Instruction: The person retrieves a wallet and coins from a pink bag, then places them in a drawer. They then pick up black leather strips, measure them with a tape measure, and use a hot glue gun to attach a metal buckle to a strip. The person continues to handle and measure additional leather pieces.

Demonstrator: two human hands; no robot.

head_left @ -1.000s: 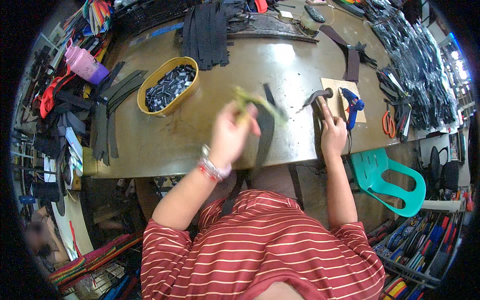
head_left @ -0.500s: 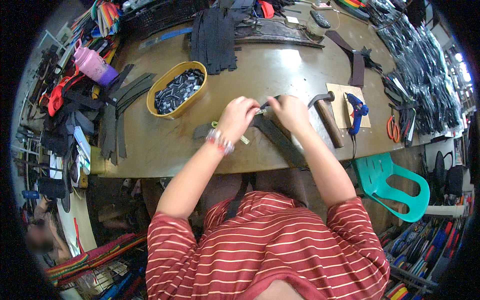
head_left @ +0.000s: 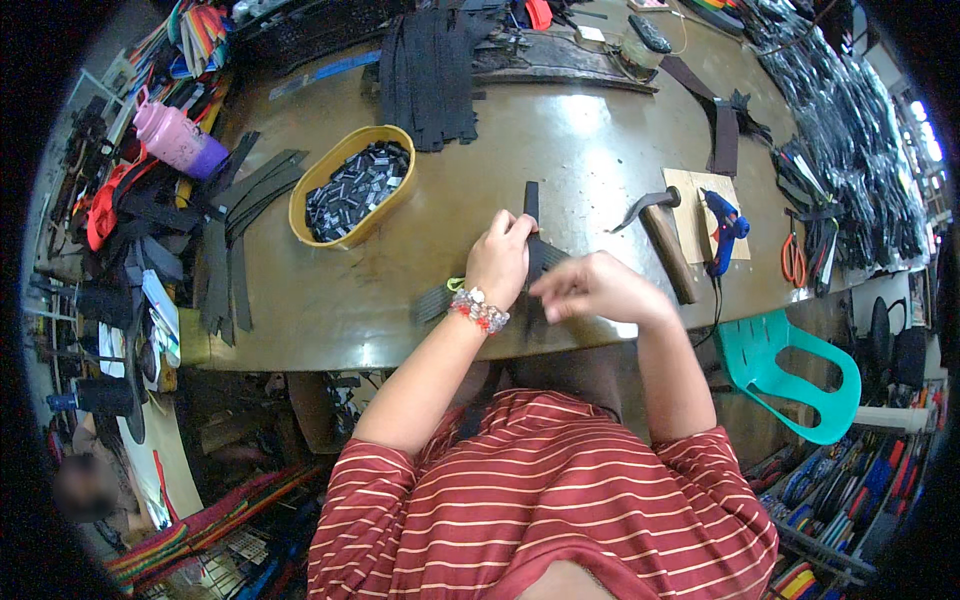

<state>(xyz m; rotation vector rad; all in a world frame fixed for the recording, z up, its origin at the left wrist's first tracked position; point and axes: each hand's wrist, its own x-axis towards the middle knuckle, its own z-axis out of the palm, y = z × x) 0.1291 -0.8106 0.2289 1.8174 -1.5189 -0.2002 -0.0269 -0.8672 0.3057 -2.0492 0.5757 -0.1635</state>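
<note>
My left hand is closed, pinching a black strap that stands out beyond the fingertips and runs back toward the near table edge. My right hand hovers just right of the strap, slightly blurred, fingers apart and nothing seen in them. More dark webbing lies under both hands and is partly hidden by them. A small yellow-green loop shows beside my left wrist, next to the beaded bracelets.
A yellow tub of small black pieces stands left. To the right lie a hammer, a blue glue gun on a board, and orange-handled scissors. Black strips pile up at the back. A green chair stands right.
The black strap now points away from me, gripped by my left hand. My right hand has let go of it and come back toward me. The yellow-green patterned strip is mostly hidden.
</note>
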